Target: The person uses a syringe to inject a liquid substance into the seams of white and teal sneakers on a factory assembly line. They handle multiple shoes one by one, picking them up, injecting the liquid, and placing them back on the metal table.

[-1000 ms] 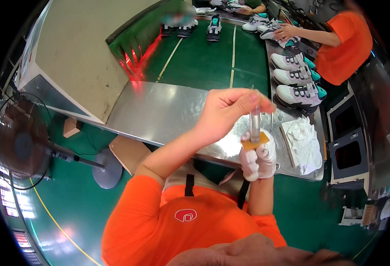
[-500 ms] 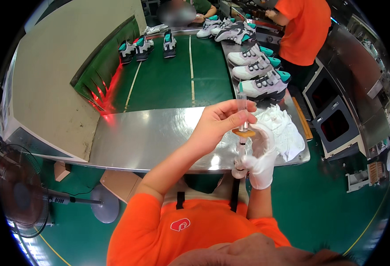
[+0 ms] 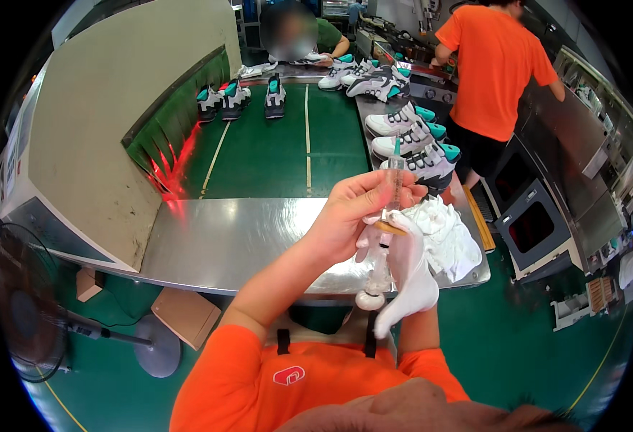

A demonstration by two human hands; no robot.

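A clear plastic syringe [image 3: 395, 189] stands nearly upright with its teal tip pointing up. The bare fingers of my left hand [image 3: 352, 209] are closed round its barrel. Below them is the tan flange [image 3: 390, 227], and the drawn-out plunger [image 3: 377, 273] ends in a round knob. My right hand [image 3: 411, 263], in a loose white glove, is wrapped round the syringe at the flange, with glove fabric showing on both sides. Part of the glove hangs down beside the knob. A crumpled white cloth [image 3: 442, 237] lies on the metal table just right of my hands.
White-and-grey sneakers [image 3: 410, 137] line the metal ledge on the right; several more stand on the green conveyor belt [image 3: 259, 158]. A beige machine [image 3: 115, 129] with red-lit flaps stands left. One person works at the far end, another in orange [image 3: 489, 72] at right. A fan [image 3: 28, 317] stands lower left.
My gloved right hand has moved up from the plunger to the flange, and part of the glove now hangs down. My left hand still grips the barrel. The view has tilted up slightly.
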